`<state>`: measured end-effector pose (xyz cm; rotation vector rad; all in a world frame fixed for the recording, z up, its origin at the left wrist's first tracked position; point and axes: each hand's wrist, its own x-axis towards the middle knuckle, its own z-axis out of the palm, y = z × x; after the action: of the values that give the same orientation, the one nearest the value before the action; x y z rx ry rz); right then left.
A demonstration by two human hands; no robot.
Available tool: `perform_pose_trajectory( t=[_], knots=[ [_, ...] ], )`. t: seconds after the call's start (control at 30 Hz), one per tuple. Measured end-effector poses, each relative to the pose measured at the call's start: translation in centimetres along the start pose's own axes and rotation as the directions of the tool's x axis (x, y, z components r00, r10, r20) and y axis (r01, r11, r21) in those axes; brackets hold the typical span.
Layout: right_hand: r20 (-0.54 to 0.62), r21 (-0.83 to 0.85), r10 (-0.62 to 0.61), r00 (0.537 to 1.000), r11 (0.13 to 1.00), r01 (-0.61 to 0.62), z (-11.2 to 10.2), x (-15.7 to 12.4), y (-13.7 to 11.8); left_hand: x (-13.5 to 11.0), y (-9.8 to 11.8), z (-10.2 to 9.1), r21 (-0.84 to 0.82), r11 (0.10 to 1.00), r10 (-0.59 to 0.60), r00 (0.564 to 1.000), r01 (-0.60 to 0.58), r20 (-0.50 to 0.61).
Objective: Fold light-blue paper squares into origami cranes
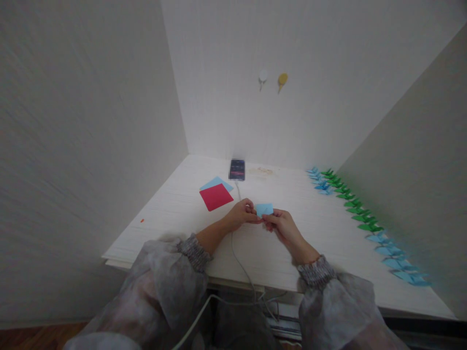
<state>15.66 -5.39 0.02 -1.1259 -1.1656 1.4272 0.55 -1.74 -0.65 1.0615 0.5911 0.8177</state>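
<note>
Both my hands meet above the middle of the white table [175, 214] and pinch a small folded light-blue paper [264, 209]. My left hand [242, 213] grips its left lower edge with fingers closed. My right hand [282, 226] grips its right lower corner, fingers curled. The paper stands up between the fingertips, a little above the tabletop.
A red paper square [216, 197] lies on a light-blue square [216, 183] to the left. A phone [237, 169] with a white cable [239, 257] sits behind. Rows of folded blue [396, 255] and green [350, 201] paper figures line the right wall. Two hooks [273, 80] hang on the back wall.
</note>
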Motion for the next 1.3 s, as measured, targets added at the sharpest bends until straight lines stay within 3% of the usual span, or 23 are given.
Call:
perform_pose_trajectory(
  t=[0.43,0.8,1.1,1.3],
  knots=[
    [-0.044,-0.012,0.058,0.997,0.998,-0.058,-0.2,0.3,0.1,-0.1,-0.4,-0.3,0.134,0.991,0.031,0.999,-0.026,-0.039],
    [0.028,0.138,0.131,0.991,0.981,-0.134,-0.6,0.0,-0.3,-0.3,0.4,-0.2,-0.013,0.999,-0.033,0.998,0.034,0.055],
    [-0.037,0.176,0.048,0.998,0.984,-0.041,-0.7,0.2,0.0,-0.4,0.8,-0.2,-0.061,0.998,-0.01,1.0,0.012,0.03],
    [-0.057,0.173,0.037,0.998,0.985,-0.027,-0.4,0.2,0.1,-0.4,0.7,0.2,0.097,0.995,-0.029,0.999,0.032,-0.033]
  ],
)
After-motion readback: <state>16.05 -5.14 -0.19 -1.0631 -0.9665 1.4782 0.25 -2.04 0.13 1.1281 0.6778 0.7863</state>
